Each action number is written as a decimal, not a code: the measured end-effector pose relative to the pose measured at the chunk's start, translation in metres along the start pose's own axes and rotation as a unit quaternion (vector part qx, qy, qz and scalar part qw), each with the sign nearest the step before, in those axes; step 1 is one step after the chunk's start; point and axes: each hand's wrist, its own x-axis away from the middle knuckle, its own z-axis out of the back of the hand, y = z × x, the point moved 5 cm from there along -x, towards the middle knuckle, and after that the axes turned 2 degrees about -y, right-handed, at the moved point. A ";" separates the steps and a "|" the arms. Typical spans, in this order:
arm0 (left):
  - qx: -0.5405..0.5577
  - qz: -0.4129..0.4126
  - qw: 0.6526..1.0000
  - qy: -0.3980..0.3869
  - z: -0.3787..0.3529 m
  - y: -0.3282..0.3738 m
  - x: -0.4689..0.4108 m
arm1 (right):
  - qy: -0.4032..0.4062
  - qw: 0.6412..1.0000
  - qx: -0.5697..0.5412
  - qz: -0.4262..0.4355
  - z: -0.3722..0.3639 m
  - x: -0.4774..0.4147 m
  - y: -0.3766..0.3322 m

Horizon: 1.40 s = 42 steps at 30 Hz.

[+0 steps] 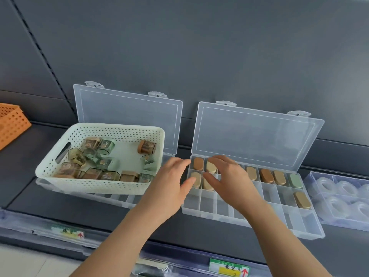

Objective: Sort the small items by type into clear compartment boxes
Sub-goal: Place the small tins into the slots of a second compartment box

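Note:
A clear compartment box lies open on the shelf, its lid leaning on the back wall. Several small oval items stand in its back compartments: brown, tan and one green. My right hand hovers over the box's left part with fingers spread, and holds nothing that I can see. My left hand is at the box's left edge, fingers relaxed and empty. A pale perforated basket to the left holds several small mixed items.
The basket sits on a second open clear box. An orange basket stands at the far left. A clear tray with tape rolls lies at the right. Price labels line the shelf's front edge.

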 end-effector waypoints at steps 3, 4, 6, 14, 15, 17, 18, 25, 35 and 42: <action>-0.008 -0.023 0.999 0.048 0.044 -0.005 0.006 | 0.008 1.000 -0.001 0.024 0.007 -0.013 -0.028; -0.018 -0.025 0.998 0.059 0.058 -0.012 0.008 | 0.005 1.000 -0.002 0.029 0.007 -0.018 -0.038; -0.050 -0.020 0.996 0.072 0.085 -0.035 0.010 | 0.000 0.999 -0.011 0.045 0.005 -0.028 -0.058; -0.169 0.083 0.982 -0.029 0.157 -0.179 -0.010 | -0.066 0.991 -0.109 0.033 -0.034 -0.070 -0.126; -0.187 0.081 0.977 -0.058 0.156 -0.191 -0.014 | -0.078 0.989 -0.120 0.027 -0.041 -0.076 -0.133; -0.214 0.061 0.969 -0.110 0.152 -0.205 -0.023 | -0.109 0.984 -0.142 0.006 -0.058 -0.085 -0.146; -0.221 0.048 0.965 -0.129 0.149 -0.209 -0.026 | -0.126 0.980 -0.151 -0.004 -0.066 -0.090 -0.152; -0.108 0.044 0.990 -0.074 0.177 -0.223 -0.028 | -0.236 0.964 -0.113 -0.037 -0.117 -0.117 -0.180; 0.316 0.151 0.936 0.019 0.197 -0.231 0.011 | -0.260 0.957 -0.105 -0.078 -0.137 -0.123 -0.190; 0.413 0.123 0.902 -0.025 0.180 -0.203 0.006 | -0.133 0.954 -0.242 -0.117 -0.098 -0.112 -0.184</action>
